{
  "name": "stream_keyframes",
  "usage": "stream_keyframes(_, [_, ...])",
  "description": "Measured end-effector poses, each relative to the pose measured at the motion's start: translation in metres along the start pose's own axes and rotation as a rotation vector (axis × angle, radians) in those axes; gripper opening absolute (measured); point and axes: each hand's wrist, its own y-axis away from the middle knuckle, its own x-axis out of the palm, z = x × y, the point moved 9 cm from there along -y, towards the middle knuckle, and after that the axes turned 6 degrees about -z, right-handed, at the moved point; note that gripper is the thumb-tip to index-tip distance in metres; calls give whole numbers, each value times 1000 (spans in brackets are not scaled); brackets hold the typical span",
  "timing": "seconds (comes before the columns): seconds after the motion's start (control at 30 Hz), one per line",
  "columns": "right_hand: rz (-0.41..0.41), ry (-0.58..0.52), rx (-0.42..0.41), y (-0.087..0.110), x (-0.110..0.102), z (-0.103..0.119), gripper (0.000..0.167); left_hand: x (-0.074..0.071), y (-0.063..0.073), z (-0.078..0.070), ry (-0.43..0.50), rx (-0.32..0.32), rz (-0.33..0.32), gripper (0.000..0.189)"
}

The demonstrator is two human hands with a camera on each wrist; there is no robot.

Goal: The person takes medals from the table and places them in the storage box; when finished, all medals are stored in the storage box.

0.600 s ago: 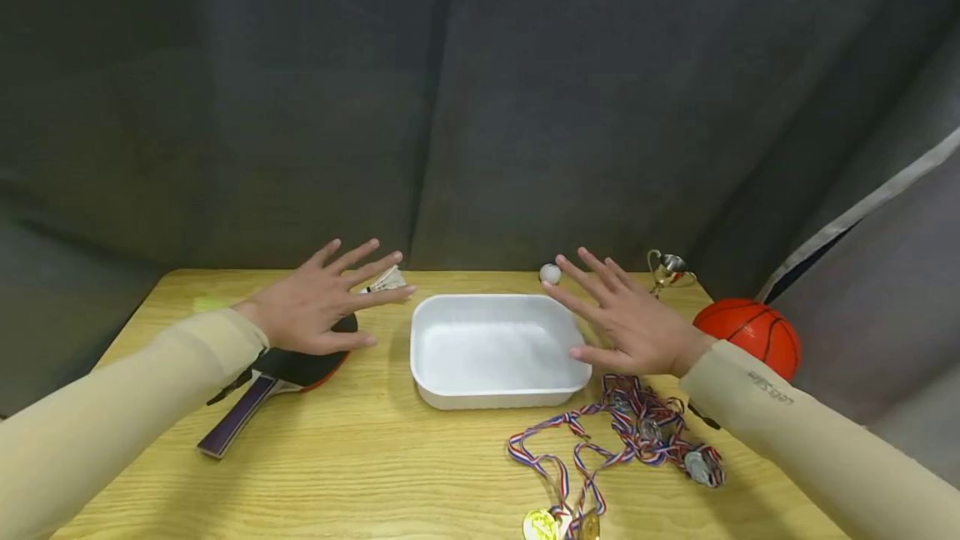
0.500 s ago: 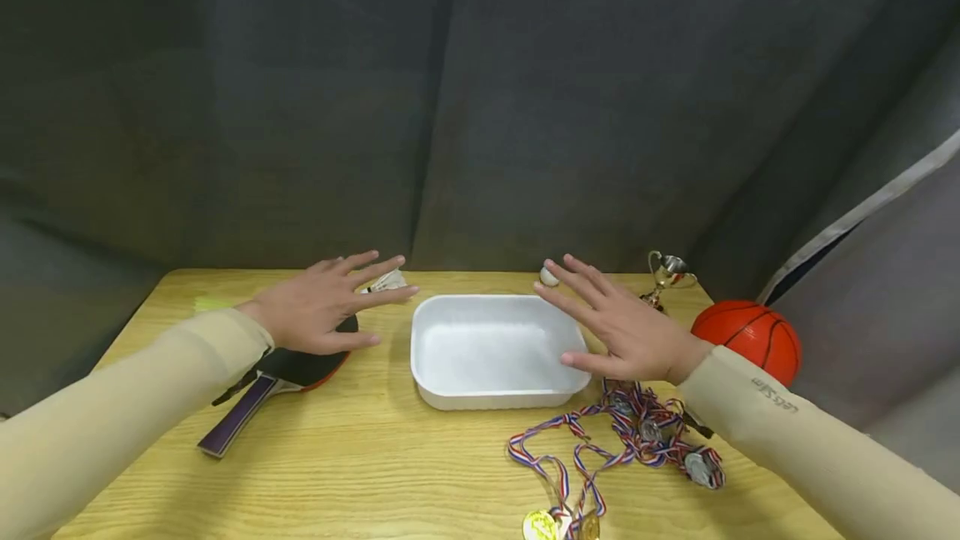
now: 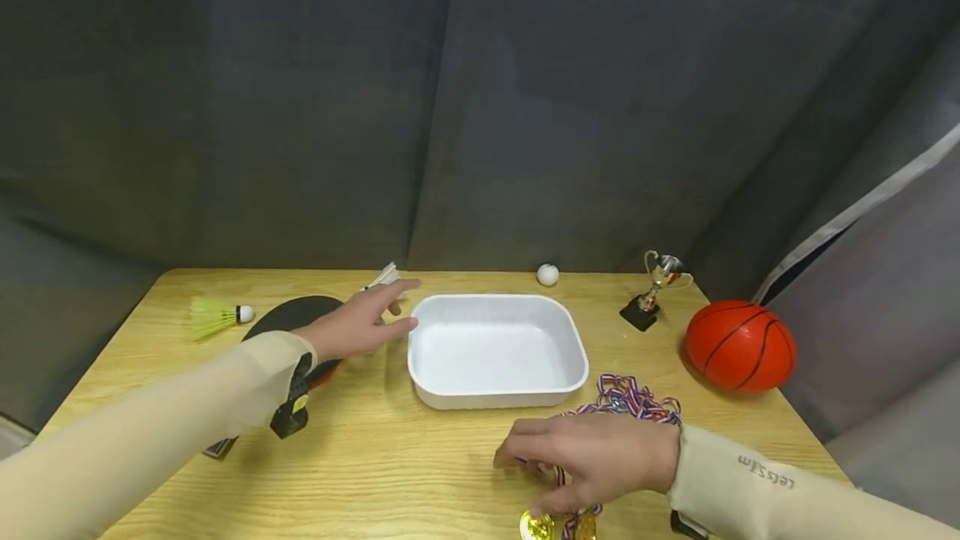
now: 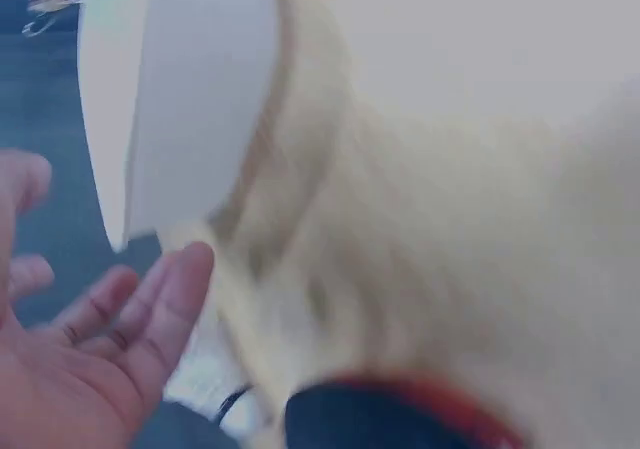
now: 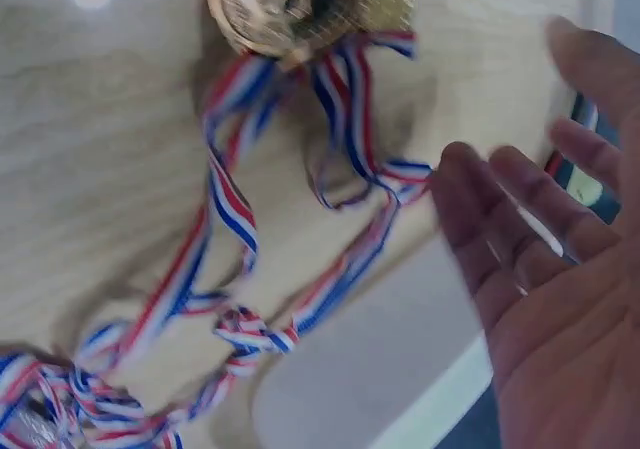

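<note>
My left hand [image 3: 360, 323] is beside the left rim of a white plastic tray [image 3: 495, 400], its thumb and a finger pointing at the rim with nothing held. My right hand [image 3: 592, 452] hovers over a tangle of medals with striped ribbons [image 3: 637, 398] in front of the tray, covering part of them. In the right wrist view its fingers are loosely bent and hold nothing, with fingertips close to a red, white and blue ribbon [image 5: 235, 209]. A gold medal [image 3: 537, 526] lies near the table's front edge below this hand.
On the left lie a table tennis bat [image 3: 292, 317], partly under my forearm, and a yellow shuttlecock [image 3: 217, 316]. A white shuttlecock [image 3: 387, 273] and a white ball [image 3: 547, 274] sit at the back. A small trophy [image 3: 651, 290] and an orange-red basketball [image 3: 741, 346] stand right.
My right hand has moved from the tray's right side forward and down over the medals. My left hand has turned sideways and shifted right towards the rim, uncovering the yellow shuttlecock.
</note>
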Motion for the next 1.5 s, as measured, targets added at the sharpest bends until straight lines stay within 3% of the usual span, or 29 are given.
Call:
stream_keyframes(0.17, [88,15,53,3,23,-5,45,22,1,16,277,-242,13,72])
stream_keyframes(0.33, [134,-60,83,2,43,-10,33,38,7,19,417,-331,19,69])
stream_keyframes(0.6, [112,-34,75,0,52,-10,21,42,8,16,560,-366,-4,66])
stream_keyframes(0.73, [87,-50,114,1,54,-15,20,44,10,16,595,-374,-4,65])
stream_keyframes(0.93, [17,-96,107,-1,47,-15,12,45,10,19,632,-396,-23,63])
stream_keyframes(1.23, [-178,-389,143,2,3,-26,28,48,10,21,651,-400,-32,64])
stream_keyframes(1.5, [-312,-748,200,9,-34,-38,42,49,9,21,650,-398,-34,63])
